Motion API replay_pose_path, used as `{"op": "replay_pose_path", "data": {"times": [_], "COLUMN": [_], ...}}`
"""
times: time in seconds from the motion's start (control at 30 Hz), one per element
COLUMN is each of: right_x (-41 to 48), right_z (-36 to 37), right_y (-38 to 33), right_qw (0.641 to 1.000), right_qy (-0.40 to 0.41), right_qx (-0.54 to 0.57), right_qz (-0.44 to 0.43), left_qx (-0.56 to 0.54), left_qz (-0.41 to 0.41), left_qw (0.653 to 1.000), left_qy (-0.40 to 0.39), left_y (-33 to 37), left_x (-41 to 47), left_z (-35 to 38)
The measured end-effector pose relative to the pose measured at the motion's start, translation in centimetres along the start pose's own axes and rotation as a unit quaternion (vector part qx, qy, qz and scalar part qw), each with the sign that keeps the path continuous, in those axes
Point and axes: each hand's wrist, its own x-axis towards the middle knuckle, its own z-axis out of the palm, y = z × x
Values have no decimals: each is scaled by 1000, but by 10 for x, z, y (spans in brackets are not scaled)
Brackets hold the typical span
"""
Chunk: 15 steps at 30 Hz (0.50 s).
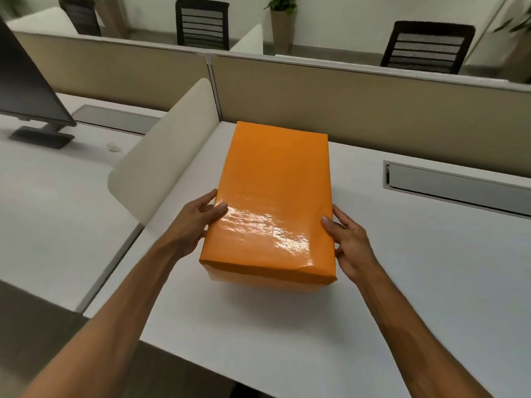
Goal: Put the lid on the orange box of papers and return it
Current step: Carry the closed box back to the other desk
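1. The orange box [273, 202], with its glossy lid [275, 179] already on, is gripped at its near end: the left hand [192, 222] is pressed against the left side, thumb on top.
2. The right hand [349, 248] is pressed against the right side.
3. The box is seen on the white desk [402, 282], beside a curved cream divider [169, 156].
4. Beyond, a beige partition [373, 110] is seen.

One orange box [273, 202], two hands [192, 222] [349, 248], three chairs [202, 24].

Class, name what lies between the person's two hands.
In the head view, the lidded orange box lies between the left hand and right hand, which grip its sides.
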Motion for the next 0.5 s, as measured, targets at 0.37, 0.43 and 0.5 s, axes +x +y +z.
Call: {"op": "replay_pose_path", "data": {"times": [0.37,0.43,0.5], "right_x": [92,108,125], "right_z": [106,120,133], "right_y": [-13,-16,-17], "right_qw": [999,999,999], "right_qy": [45,45,48], "right_qx": [17,18,19], "right_qz": [-13,-12,-10], "left_qx": [44,54,65], "left_qz": [1,3,-1], "left_qw": [999,998,998], "left_qy": [-30,-25,-18], "left_y": [40,48,53], "left_x": [119,139,159], "left_z": [-99,-111,-120]}}
